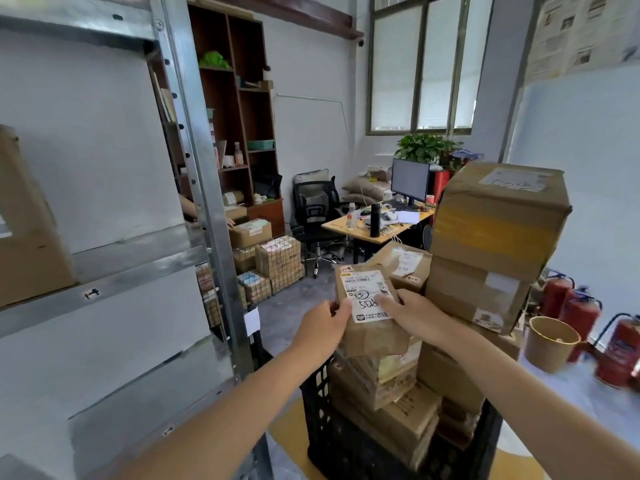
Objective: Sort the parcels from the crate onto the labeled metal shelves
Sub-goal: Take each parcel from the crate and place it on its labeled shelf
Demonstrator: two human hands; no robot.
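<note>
A small brown parcel (367, 282) with a white shipping label marked in black pen sits on top of the pile in the black plastic crate (332, 441). My left hand (323, 323) grips its left edge and my right hand (412, 311) holds its right side, thumb on the label. The crate is heaped with several cardboard parcels; a tall stack with a large box (498, 216) on top rises at its right. The metal shelves (114, 282) stand to the left, with small handwritten tags on the shelf edges. One cardboard box (27, 237) rests on a shelf at far left.
Wire baskets of parcels (273, 268) stand on the floor behind the shelf post. A desk with a monitor (384, 220) and an office chair (315, 216) lie further back. Red fire extinguishers (585, 317) and a paper bucket (550, 341) are at the right.
</note>
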